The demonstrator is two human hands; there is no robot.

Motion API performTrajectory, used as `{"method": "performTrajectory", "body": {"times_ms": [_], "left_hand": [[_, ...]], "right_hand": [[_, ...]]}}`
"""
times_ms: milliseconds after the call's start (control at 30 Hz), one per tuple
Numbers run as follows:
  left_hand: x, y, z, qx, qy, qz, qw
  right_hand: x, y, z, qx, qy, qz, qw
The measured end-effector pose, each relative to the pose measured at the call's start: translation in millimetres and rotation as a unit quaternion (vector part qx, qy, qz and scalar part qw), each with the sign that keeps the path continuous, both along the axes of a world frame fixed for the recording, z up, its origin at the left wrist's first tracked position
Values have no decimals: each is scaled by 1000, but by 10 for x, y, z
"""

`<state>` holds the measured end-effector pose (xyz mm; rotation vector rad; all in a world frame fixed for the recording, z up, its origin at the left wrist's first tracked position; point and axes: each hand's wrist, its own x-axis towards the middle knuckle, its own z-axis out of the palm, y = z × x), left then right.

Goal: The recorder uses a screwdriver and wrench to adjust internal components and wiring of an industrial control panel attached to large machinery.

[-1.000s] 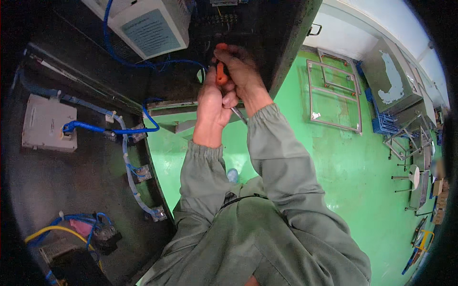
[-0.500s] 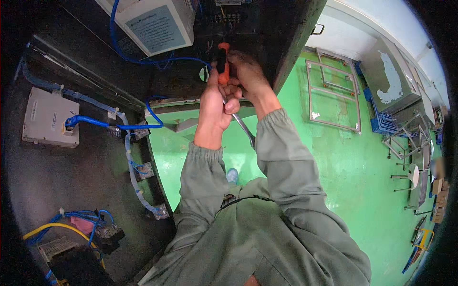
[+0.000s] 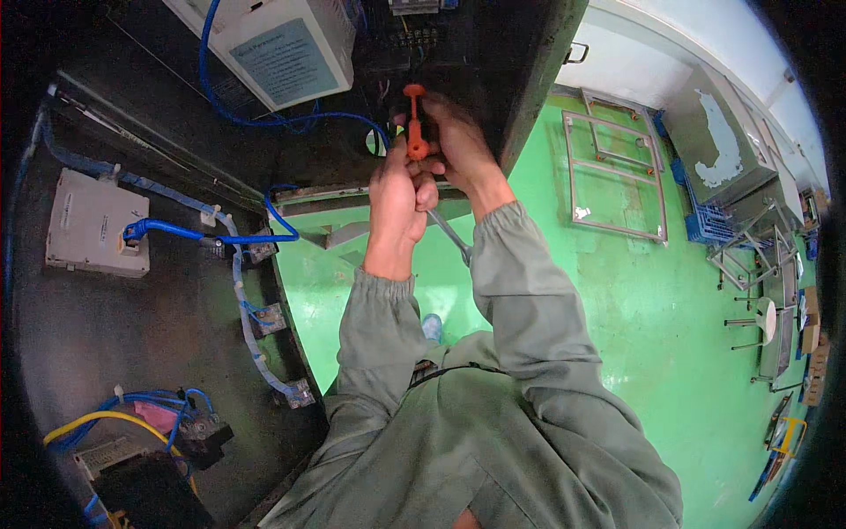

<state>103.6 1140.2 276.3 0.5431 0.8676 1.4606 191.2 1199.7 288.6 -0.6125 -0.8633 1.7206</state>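
Note:
In front of me inside a dark metal cabinet, my right hand [image 3: 467, 154] is closed round an orange-and-black hand tool [image 3: 417, 132], held upright below a small terminal strip [image 3: 414, 37] and thin wires. My left hand [image 3: 397, 198] is closed just below it, its fingers wrapped round a long metal wrench [image 3: 449, 231] that slants down to the right; both hands touch around the tool's lower end. Their fingertips are partly hidden. A blue cable [image 3: 344, 117] runs past my left fingers, beside a white boxed unit [image 3: 286, 62] with a label.
The cabinet's open panel [image 3: 176, 326] at left carries a grey box [image 3: 92, 225], blue and yellow cables and small fittings. The cabinet's edge [image 3: 546, 93] is right of my hands. On the green floor at right lie metal frames [image 3: 617, 172], near blue crates [image 3: 705, 225], steel cabinets and stools.
My right hand has shifted right and more of the metal wrench shows below my fingers. The orange tool has moved slightly right and now shows more fully between my hands.

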Motion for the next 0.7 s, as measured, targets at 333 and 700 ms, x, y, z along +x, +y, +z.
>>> {"method": "performTrajectory", "body": {"times_ms": [333, 700], "left_hand": [[-52, -144, 16, 13, 63, 2, 998], [-70, -63, 15, -5, 59, 24, 998]], "right_hand": [[-74, 118, -200, 113, -114, -50, 986], [-84, 144, -179, 126, -109, -56, 984]]}}
